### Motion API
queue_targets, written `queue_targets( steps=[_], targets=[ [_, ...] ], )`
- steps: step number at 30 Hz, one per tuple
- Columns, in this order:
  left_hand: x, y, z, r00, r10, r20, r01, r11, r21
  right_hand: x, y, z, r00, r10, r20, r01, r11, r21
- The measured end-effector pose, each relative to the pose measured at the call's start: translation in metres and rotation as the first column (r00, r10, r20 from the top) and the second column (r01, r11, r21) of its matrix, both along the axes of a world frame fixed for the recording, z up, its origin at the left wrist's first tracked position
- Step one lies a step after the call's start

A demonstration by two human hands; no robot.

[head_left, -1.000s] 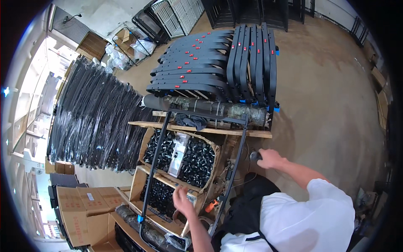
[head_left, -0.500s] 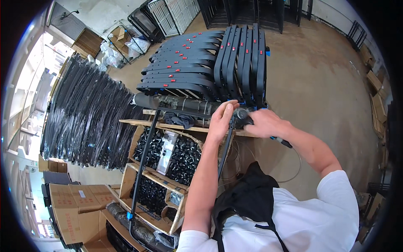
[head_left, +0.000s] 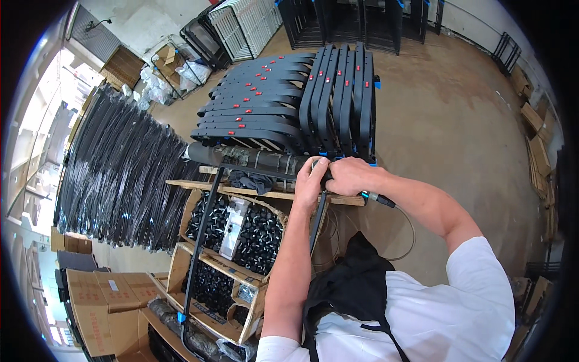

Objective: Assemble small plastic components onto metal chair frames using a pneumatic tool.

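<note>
A thin black metal frame [head_left: 201,241] leans over a wrapped, padded roll [head_left: 253,158] on top of a wooden rack. My left hand [head_left: 310,176] grips the frame's upper right corner, fingers curled over the bar where it meets the roll. My right hand [head_left: 353,175] is pressed against the left one and closed around a small tool. The tool is mostly hidden, and only its connector and thin cable [head_left: 381,199] show below my wrist. The frame's right bar [head_left: 316,222] runs down between my forearm and the rack.
Open boxes of small black knobs [head_left: 262,232] fill the wooden rack [head_left: 193,184]. Black curved parts with red tags [head_left: 259,102] are stacked behind the roll. Plastic-wrapped black parts [head_left: 114,175] lean at the left. Cardboard boxes [head_left: 99,301] stand at the lower left, and metal racks [head_left: 241,24] at the back.
My left hand rose from the lower boxes to the frame's top corner. My right hand moved in from the right with the tool, and both have stayed together there since.
</note>
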State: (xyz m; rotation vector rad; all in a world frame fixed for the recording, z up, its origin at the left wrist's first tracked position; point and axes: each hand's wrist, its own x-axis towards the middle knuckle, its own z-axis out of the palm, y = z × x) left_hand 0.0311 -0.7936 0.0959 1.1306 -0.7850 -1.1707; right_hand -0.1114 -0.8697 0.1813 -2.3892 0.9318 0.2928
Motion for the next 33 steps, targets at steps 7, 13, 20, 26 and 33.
queue_targets(
  steps=[7, 13, 20, 26, 33],
  targets=[
    [0.005, 0.008, -0.018, 0.997, 0.027, 0.071, -0.026, 0.999, -0.019, 0.000, 0.004, -0.004, 0.999, 0.037, 0.006, -0.038, 0.999, 0.034],
    [-0.007, 0.009, -0.008, 0.992, 0.014, 0.122, -0.021, 0.998, 0.058, -0.009, 0.004, -0.020, 1.000, -0.011, 0.012, 0.010, 1.000, 0.021],
    [0.006, 0.007, -0.021, 0.996, -0.062, 0.069, 0.061, 0.998, 0.023, 0.006, 0.017, -0.032, 0.987, -0.145, -0.063, 0.149, 0.987, 0.063],
    [0.008, 0.001, -0.034, 0.994, -0.105, 0.018, 0.105, 0.994, 0.014, 0.018, 0.017, -0.026, 0.947, -0.268, -0.179, 0.301, 0.934, 0.192],
    [0.013, 0.002, -0.028, 0.994, -0.096, 0.054, 0.095, 0.995, 0.026, 0.029, 0.022, -0.025, 0.921, -0.360, -0.151, 0.385, 0.904, 0.186]
  ],
)
